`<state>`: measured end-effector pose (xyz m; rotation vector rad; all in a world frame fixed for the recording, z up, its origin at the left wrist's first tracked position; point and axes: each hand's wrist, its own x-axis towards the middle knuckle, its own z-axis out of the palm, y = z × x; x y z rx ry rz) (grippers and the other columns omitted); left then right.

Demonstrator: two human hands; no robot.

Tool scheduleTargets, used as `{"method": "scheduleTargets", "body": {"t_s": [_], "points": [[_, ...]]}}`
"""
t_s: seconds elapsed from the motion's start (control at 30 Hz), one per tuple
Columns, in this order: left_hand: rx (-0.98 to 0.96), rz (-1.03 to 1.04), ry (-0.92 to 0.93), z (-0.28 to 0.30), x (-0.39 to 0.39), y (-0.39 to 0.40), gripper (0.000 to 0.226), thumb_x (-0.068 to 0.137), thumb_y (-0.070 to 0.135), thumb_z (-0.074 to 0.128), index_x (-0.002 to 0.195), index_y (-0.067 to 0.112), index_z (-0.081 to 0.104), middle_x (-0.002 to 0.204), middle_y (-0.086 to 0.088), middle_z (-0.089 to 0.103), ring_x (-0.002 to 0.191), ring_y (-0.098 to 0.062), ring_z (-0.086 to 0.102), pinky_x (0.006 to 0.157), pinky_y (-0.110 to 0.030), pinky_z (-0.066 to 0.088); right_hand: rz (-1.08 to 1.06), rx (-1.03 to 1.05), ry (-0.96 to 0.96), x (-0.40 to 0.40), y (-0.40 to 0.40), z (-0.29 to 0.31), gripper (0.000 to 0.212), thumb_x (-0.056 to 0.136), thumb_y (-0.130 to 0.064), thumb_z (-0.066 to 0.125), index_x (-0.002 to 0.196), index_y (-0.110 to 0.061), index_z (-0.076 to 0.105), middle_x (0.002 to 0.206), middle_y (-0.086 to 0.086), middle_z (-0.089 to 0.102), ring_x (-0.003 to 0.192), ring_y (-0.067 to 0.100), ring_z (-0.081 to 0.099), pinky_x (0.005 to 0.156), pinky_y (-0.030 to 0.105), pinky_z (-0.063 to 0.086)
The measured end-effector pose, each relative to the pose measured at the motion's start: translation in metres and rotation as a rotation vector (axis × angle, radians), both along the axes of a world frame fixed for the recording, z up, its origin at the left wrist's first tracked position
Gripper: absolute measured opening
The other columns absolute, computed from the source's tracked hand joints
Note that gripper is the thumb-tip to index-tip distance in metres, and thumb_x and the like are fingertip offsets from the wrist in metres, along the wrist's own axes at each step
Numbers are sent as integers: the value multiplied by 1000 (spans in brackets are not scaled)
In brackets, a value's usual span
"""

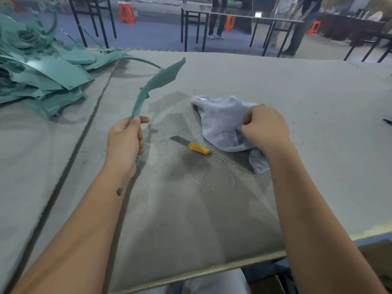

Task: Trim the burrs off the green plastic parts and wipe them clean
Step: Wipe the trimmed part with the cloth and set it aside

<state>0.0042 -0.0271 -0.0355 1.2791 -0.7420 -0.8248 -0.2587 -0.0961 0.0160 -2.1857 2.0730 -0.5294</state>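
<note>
Farthest to the left of the blade, at the table's far corner, the heap of green plastic parts [40, 68] waits; I cannot tell from here which of them, if any, have been trimmed, so I judge that most of the job lies in that pile. Nearer the blade, just to its left, my left hand [125, 141] is curled round the thin lower end of one curved green part [158, 81], thumb pressed on its edge, holding it upright so that its broad tip rises above the grey felt table [297, 85] and leans away from me. The utility blade with the yellow taped grip [192, 144] lies flat on the felt, touched by neither hand, with pale green shavings [199, 177] scattered round it and toward me from it. I take those curls to mean the burrs on this piece are cut and the knife set down. Right of the blade, my right hand [265, 128] has its fingers bunched into the light blue cloth [222, 122], pinching a fold while the rest lies on the table. The wipe is not yet begun, as cloth and part are well apart. Far right of the blade, a dark tool tip [387, 121] shows at the edge.
</note>
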Motion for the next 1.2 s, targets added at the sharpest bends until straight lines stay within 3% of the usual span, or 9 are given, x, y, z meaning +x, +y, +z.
{"method": "scheduleTargets", "body": {"t_s": [0.13,0.3,0.5,0.63,0.73,0.87,0.97,1.1,1.2], "points": [[-9,-31,-66,2,-2,4,30,103,23,44,82,20,66,47,12,30,38,-5,22,37,-16,20,-82,131,60,-3,-2,-2,12,80,-11,63,74,-11,53,71,6,51,65,26,51,57,28,39],[17,-53,-144,6,-7,5,30,103,23,44,83,21,66,48,11,29,40,-6,21,38,-17,19,79,56,-18,-15,4,15,11,80,-17,71,74,-9,66,77,10,65,75,29,60,61,32,45],[-4,-121,-95,8,-7,10,26,104,19,40,114,21,64,50,12,27,41,-5,20,38,-17,18,221,-166,-125,-8,5,44,16,84,-28,68,70,-22,63,78,-6,62,74,14,55,65,28,40],[-53,-229,144,14,-8,15,28,105,14,35,112,30,57,48,11,24,39,-3,19,35,-15,17,232,-90,-310,6,0,53,19,87,-29,62,73,-16,60,70,-9,56,66,9,50,57,26,37],[-57,-287,436,19,-8,14,26,105,9,34,99,20,57,57,5,33,44,-4,30,39,-13,29,205,-13,-493,18,-4,54,17,82,-25,60,68,-14,58,60,-6,52,57,9,46,54,26,36],[14,-340,543,18,-10,13,29,101,-2,32,106,1,60,79,-4,53,61,-9,47,52,-13,48,154,-10,-717,45,-8,35,18,89,-24,53,71,-21,50,59,-8,50,59,12,46,57,28,37],[124,-448,401,16,-7,16,33,96,-5,30,108,2,59,71,-2,51,49,-8,45,42,-15,39,108,-6,-782,69,-6,12,20,98,-29,45,80,-21,47,70,-7,47,66,11,43,59,28,35],[177,-617,219,14,-8,17,54,84,-5,27,118,26,56,56,-4,40,40,-16,41,38,-20,38,168,30,-964,91,1,-10,14,99,-21,50,89,-13,56,73,-6,50,70,6,46,62,14,37],[203,-519,21,14,-15,14,32,95,10,42,109,35,56,54,-4,50,43,-21,53,42,-25,45,361,174,-1039,88,4,-15,12,92,-4,54,84,-14,57,76,3,56,73,12,53,70,21,43]]}}
